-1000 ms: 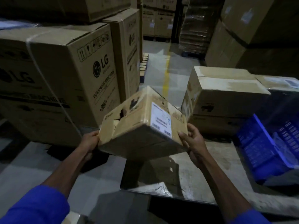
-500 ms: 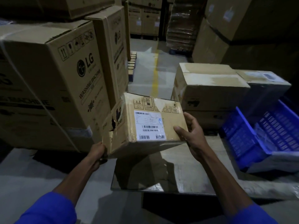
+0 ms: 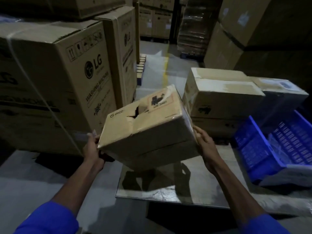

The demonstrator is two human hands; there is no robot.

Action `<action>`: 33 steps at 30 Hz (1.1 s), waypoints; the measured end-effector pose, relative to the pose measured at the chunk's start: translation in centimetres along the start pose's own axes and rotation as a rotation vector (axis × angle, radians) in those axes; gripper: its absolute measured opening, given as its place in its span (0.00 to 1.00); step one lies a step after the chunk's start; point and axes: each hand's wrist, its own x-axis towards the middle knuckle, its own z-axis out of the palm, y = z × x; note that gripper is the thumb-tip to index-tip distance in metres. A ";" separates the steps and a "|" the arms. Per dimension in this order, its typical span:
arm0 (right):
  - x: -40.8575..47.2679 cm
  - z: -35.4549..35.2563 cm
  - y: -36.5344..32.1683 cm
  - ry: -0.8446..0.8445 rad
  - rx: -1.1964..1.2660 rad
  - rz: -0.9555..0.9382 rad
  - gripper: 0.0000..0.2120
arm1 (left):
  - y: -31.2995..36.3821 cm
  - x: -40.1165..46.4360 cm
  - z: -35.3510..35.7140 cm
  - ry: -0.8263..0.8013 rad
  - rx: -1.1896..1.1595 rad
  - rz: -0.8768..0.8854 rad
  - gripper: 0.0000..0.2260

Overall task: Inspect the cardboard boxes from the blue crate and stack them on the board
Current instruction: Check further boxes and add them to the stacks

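From the head camera, the box (image 3: 148, 130) has been turned again: half a second ago a white barcode label faced up, and now that face is gone from sight and a torn side is on top, tilted toward the person. The tear, a dark ragged hole with a crushed flap beside it, sits near the middle of that upper face. I would read this as the inspection step nearly done on this box, with the damage found and the stacking not yet begun.

The left hand (image 3: 92, 149) holds the box's lower left corner, fingers curled round behind it. The right hand (image 3: 205, 146) presses flat along the right edge, fingers fairly straight. Between them the box hangs in the air above the shiny board (image 3: 177, 191), not touching it.

The blue crate (image 3: 263, 149) lies tipped at the right, near the board. Two stacked boxes (image 3: 219, 97) stand at the board's far side.

Readable writing: "PICC" by a round mark on the held box, with a dark stamp beside it too blurred to read. The big carton (image 3: 55, 78) on the left says "LG" and "WASHING MACHINE".
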 end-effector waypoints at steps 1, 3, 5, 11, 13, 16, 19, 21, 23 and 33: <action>0.4 0.3 0.8 0.019 -0.056 0.018 0.13 | 0.4 -0.2 0.1 -0.007 -0.047 -0.015 0.19; 0.6 1.0 1.6 0.023 -0.111 0.061 0.12 | 0.6 -0.7 0.5 -0.028 -0.055 -0.013 0.13; -0.3 1.8 1.0 0.006 -0.041 0.182 0.12 | 0.3 -1.2 1.2 -0.095 0.022 0.013 0.08; -0.1 1.2 -1.2 0.003 0.023 0.322 0.48 | -0.1 -1.8 2.6 -0.108 0.185 0.042 0.07; 0.4 1.2 -2.0 0.009 0.040 0.330 0.50 | -0.3 -1.7 2.5 -0.107 0.226 0.039 0.07; 0.4 1.9 -3.0 0.000 -0.021 0.335 0.38 | -0.7 -1.5 2.4 -0.102 0.260 0.043 0.08; 0.8 2.0 -2.9 0.042 -0.023 0.364 0.25 | -0.9 -1.4 2.5 -0.139 0.221 -0.007 0.11; 1.1 1.6 -2.9 0.062 -0.023 0.357 0.23 | -1.1 -1.7 2.4 -0.155 0.247 -0.069 0.12; 1.0 1.1 -2.8 0.082 -0.022 0.339 0.21 | -1.7 -1.8 2.1 -0.147 0.345 -0.155 0.21; -2.5 -2.4 -2.0 0.220 0.122 0.322 0.08 | -5.8 -3.2 0.6 -0.348 0.322 -0.364 0.50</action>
